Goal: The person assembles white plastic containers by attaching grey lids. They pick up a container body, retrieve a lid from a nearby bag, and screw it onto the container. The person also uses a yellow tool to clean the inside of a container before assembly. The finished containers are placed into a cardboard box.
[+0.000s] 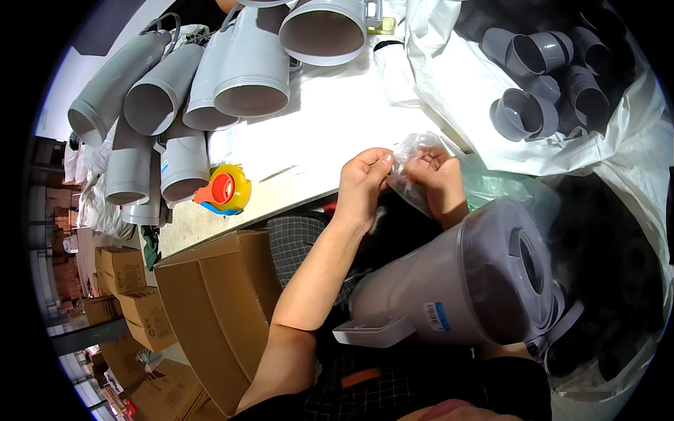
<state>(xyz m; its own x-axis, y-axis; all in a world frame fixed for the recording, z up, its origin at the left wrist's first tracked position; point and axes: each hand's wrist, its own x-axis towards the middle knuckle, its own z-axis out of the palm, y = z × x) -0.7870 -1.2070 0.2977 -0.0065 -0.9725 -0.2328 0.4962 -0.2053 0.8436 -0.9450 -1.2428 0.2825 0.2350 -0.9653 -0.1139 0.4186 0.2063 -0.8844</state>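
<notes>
My left hand (364, 184) pinches the edge of a clear plastic bag (407, 188) near the table's front edge. Just beside it my right hand (441, 184) is closed on the same bag, fingers curled into the film. A grey plastic pitcher (428, 281) lies tilted across my lap, its round lid (523, 259) facing right and its handle toward me. It carries a small blue and white label. The pitcher hides most of my right forearm.
Several grey pitchers without lids (253, 70) lie at the table's far left. A yellow tape dispenser (235, 189) rests on the table (189, 231). Below stands a cardboard box (217, 302). At right, a large white sack (449, 91) holds several grey plastic pieces (537, 52).
</notes>
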